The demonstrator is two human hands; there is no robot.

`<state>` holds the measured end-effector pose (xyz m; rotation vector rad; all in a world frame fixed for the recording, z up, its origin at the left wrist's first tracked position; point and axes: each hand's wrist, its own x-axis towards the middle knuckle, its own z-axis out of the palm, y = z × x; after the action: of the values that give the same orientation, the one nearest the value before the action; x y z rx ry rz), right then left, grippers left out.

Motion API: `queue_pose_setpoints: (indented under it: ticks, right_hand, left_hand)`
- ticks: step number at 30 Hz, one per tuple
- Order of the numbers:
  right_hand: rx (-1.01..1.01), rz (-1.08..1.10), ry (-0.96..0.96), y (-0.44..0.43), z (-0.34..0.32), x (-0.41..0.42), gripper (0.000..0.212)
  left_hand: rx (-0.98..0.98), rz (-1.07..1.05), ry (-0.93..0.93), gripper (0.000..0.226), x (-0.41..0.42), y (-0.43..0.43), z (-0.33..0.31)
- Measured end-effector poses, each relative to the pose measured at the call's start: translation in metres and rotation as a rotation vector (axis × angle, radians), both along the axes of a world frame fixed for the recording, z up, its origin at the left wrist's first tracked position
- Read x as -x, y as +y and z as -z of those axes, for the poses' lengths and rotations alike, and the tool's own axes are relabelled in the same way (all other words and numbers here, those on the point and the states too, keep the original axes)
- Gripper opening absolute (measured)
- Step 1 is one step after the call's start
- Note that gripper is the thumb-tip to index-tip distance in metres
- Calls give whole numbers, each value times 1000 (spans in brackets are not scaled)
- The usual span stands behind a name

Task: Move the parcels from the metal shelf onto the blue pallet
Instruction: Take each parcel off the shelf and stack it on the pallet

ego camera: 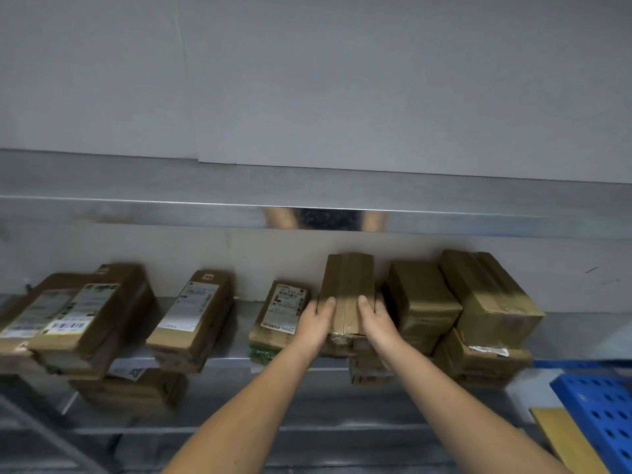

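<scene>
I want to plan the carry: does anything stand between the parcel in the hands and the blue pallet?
Yes: stacked parcels sit on the shelf just right of the held parcel, on the side toward the blue pallet.

The light was dim, flat and greyish. A thin glare line and a smeared reflection ran along the metal shelf. The parcels at the left looked blurred, and straight edges bowed.

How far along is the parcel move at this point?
Done: little that shows. The pallet's visible corner carries one flat yellowish item, perhaps already moved. In hand: the left hand and right hand grip the middle parcel at the shelf. Left: most of it, since other parcels sit stacked on both sides.
</scene>
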<state>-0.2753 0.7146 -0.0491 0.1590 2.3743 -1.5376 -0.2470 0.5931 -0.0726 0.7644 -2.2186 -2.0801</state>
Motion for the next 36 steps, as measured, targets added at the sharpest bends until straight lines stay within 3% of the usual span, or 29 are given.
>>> queue_pose_setpoints:
  ticks: [3, 6, 13, 20, 24, 27, 29, 33, 36]
  right_hand:
    - [50, 19, 22, 1, -5, -22, 56]
    - [110, 36, 36, 3, -14, -47, 50]
    - [180, 3, 72, 21, -29, -120, 42]
    - [283, 3, -85, 53, -31, -209, 45]
    - [369, -19, -156, 71, -25, -257, 41]
    - [360, -68, -173, 75, -19, -285, 58]
    - [353, -52, -196, 73, -19, -300, 69]
    - [375, -50, -183, 58, -32, -323, 86]
    - [360, -46, -100, 45, -40, -334, 69]
  left_hand:
    - [28, 25, 68, 56, -26, -1, -5]
    - [13, 33, 174, 29, -57, 0, -12]
    - [40, -10, 285, 32, -144, 18, -32]
    - [81, -20, 315, 37, -251, 47, -38]
    - [235, -71, 353, 49, -301, 50, -38]
    - [376, -55, 327, 47, -333, 51, -36]
    - [423, -24, 278, 54, -348, 52, -37]
    - [445, -4, 170, 98, -365, 58, -46]
    - [434, -20, 104, 118, -370, 60, -56]
